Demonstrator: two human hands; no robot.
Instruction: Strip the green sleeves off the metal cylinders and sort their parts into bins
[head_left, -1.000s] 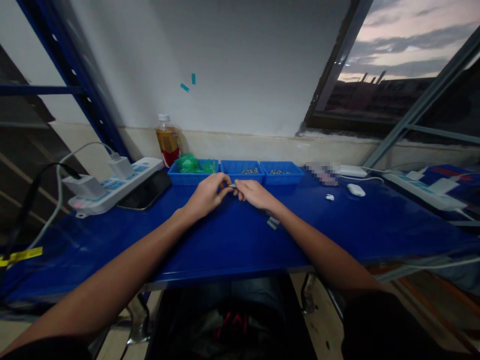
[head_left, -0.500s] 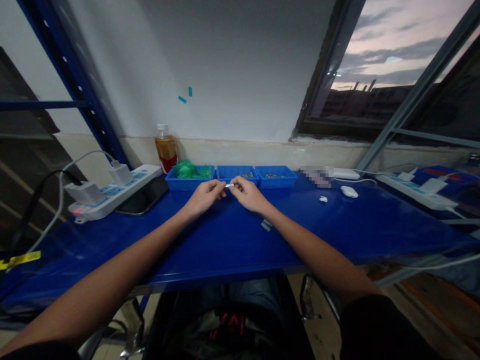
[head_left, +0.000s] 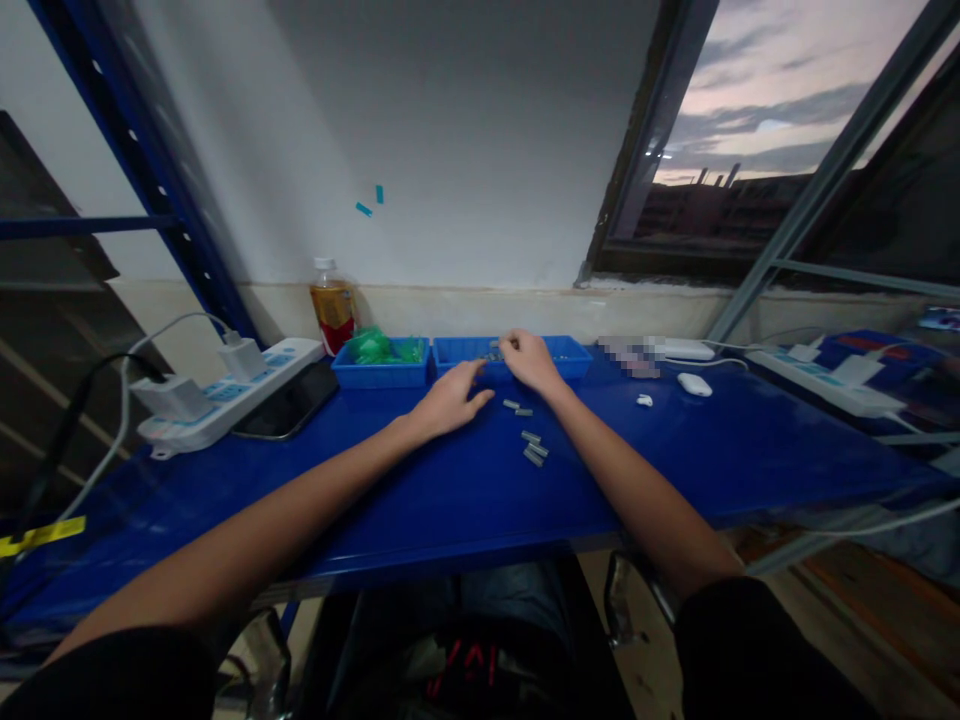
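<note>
My left hand (head_left: 454, 398) hovers over the table just in front of the middle blue bin (head_left: 450, 350), thumb held away from the fingers and nothing seen in it. At the right end of that bin, my right hand (head_left: 527, 360) reaches in with fingers curled together; whatever they hold is too small to make out. Small metal pieces show inside the middle bin. Between my forearms, several short grey metal pieces (head_left: 535, 455) lie loose on the blue table (head_left: 450, 500). The right blue bin (head_left: 576, 368) is partly hidden by my right hand.
Green plastic fills the left blue bin (head_left: 382, 375), with a drink bottle (head_left: 332, 310) behind it. A phone (head_left: 289, 402) and a power strip (head_left: 232, 385) lie on the left. An earbud (head_left: 644, 400), its case (head_left: 694, 385) and another power strip (head_left: 832, 380) are on the right.
My hands have come apart from a shared hold on a small pale piece. The left came nearer and opened; the right moved right to the bins. More metal pieces show on the table.
</note>
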